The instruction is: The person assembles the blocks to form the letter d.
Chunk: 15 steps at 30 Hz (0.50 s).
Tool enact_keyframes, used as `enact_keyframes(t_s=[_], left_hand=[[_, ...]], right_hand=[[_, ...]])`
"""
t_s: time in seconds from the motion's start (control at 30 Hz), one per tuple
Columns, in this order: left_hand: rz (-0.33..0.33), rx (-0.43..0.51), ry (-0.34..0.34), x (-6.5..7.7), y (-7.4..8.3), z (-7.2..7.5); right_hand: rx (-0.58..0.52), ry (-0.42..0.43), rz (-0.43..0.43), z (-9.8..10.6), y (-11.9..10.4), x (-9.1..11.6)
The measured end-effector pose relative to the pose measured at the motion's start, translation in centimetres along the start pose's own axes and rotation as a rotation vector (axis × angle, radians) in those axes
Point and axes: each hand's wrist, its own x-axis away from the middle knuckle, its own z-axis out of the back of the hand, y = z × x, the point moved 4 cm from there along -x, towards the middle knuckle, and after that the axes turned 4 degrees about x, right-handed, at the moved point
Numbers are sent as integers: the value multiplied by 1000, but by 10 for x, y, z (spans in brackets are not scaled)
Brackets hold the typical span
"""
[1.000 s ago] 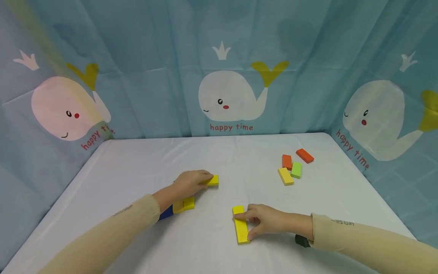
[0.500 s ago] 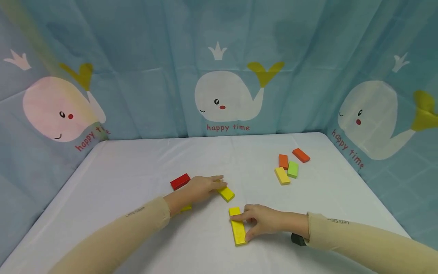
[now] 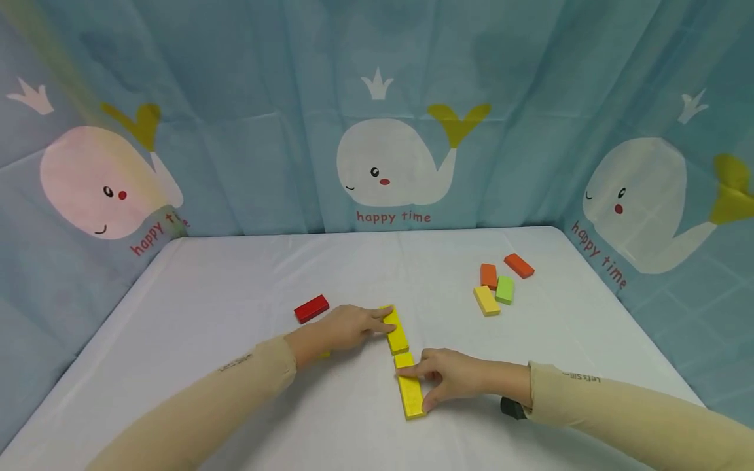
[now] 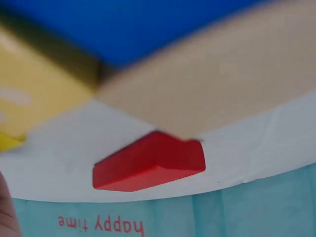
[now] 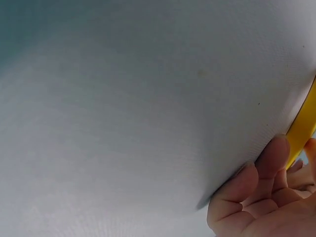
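Note:
In the head view my left hand point(image 3: 347, 327) holds a yellow block point(image 3: 397, 335) lying flat, its thumb and index finger at the far part. Directly nearer lies another yellow block point(image 3: 411, 398), which my right hand point(image 3: 456, 377) grips with the index finger across it and the thumb at its near end. The two blocks stand nearly end to end, with a thin gap or seam between. Only a bit of the left hand point(image 4: 7, 212) shows in the left wrist view. In the right wrist view, curled fingers point(image 5: 271, 163) rest beside a yellow block point(image 5: 302, 126).
A red block point(image 3: 311, 309) lies beyond the left forearm, which mostly hides another yellow block point(image 3: 324, 355). The left wrist view shows a blue block point(image 4: 133, 24) close up. Orange point(image 3: 488, 276), green point(image 3: 504, 290) and pale yellow point(image 3: 486, 301) blocks lie back right. A dark object point(image 3: 512, 408) sits under the right wrist.
My left hand has brought its yellow block rightward and nearer, turning it into line with the other one. The right hand has kept its place. The red block has come into view.

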Motion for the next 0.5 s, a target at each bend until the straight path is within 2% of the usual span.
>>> enact_keyframes(t_s=[0.17, 0.27, 0.4, 0.5], left_hand=[[-19, 35, -55, -5, 0, 0], [-18, 46, -48, -3, 2, -2], [-9, -19, -24, 1, 7, -4], [18, -95, 9, 4, 16, -6]], right_hand=[[-8, 6, 17, 1, -4, 1], [-3, 7, 29, 1, -5, 2], [-23, -6, 25, 4, -3, 3], [-87, -38, 30, 13, 3, 8]])
